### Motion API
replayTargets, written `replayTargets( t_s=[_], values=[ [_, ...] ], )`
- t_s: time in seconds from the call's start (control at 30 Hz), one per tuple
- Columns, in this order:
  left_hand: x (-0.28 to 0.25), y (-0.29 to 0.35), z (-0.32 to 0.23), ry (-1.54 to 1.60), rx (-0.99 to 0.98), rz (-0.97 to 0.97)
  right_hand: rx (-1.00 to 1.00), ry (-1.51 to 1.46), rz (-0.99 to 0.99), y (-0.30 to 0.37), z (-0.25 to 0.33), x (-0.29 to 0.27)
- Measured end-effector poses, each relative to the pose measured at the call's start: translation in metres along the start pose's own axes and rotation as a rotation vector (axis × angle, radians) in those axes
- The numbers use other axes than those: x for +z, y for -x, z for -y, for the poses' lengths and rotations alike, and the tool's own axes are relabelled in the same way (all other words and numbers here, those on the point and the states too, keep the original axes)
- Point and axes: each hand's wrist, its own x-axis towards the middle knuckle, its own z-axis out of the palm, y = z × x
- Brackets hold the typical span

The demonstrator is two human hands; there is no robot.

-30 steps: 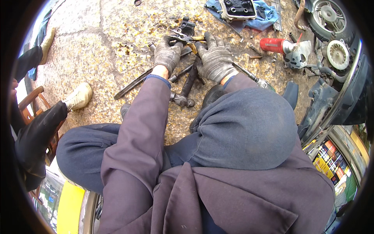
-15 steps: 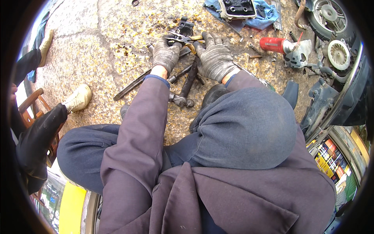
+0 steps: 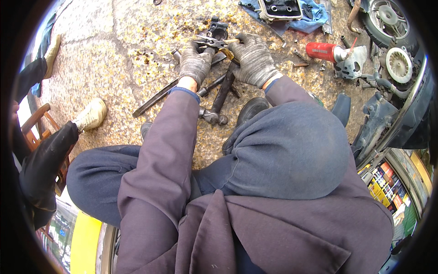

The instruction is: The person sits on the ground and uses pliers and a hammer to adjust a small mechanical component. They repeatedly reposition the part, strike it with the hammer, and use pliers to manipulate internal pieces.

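Observation:
Both my hands wear grey, dirt-stained knit gloves. My right hand (image 3: 256, 60) is curled round the yellow handles of a pair of pliers (image 3: 213, 42), whose metal jaws point left. Close beside it, my left hand (image 3: 195, 63) is closed near the jaws, its fingers wrapped about something I cannot make out. Just beyond the pliers a dark metal part (image 3: 218, 29) with a round opening rests on the ground. Under and between my hands lie a hammer (image 3: 213, 116) with a dark handle and a long metal bar (image 3: 155, 98).
A red spray can (image 3: 320, 51) lies at the right, by a wheel (image 3: 388, 20) and a pale fan (image 3: 399, 65). An oily engine cover (image 3: 280, 9) sits on a blue cloth (image 3: 315, 18). Another person's shoe (image 3: 92, 114) stands at left, near a wooden chair (image 3: 36, 118).
My right hand has shifted slightly, with its fingers drawn in closer round the plier handles. The pliers have tilted a little. My left hand stays nearly in place.

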Motion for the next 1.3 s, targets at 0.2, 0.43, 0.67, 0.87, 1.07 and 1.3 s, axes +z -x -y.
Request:
replayTargets(
  t_s=[0.2,0.43,0.67,0.87,1.07,1.3],
  values=[
    [0.001,0.002,0.002,-0.31,0.15,-0.243,-0.035,-0.128,-0.049,-0.008,-0.018,0.007],
    [0.003,0.008,-0.01,-0.565,0.452,-0.227,-0.133,-0.065,-0.052,-0.019,-0.032,0.009],
    [0.006,0.001,-0.014,-0.664,0.44,-0.159,-0.139,-0.024,0.015,-0.031,-0.042,-0.004],
    [0.006,-0.004,-0.015,-0.704,0.429,-0.17,-0.133,0.013,0.014,-0.036,-0.041,-0.008],
    [0.004,-0.009,-0.018,-0.689,0.41,-0.156,-0.18,0.054,0.037,-0.047,-0.044,-0.013],
    [-0.002,-0.018,-0.02,-0.679,0.369,-0.119,-0.156,0.066,0.036,-0.051,-0.04,-0.012]
  ],
)
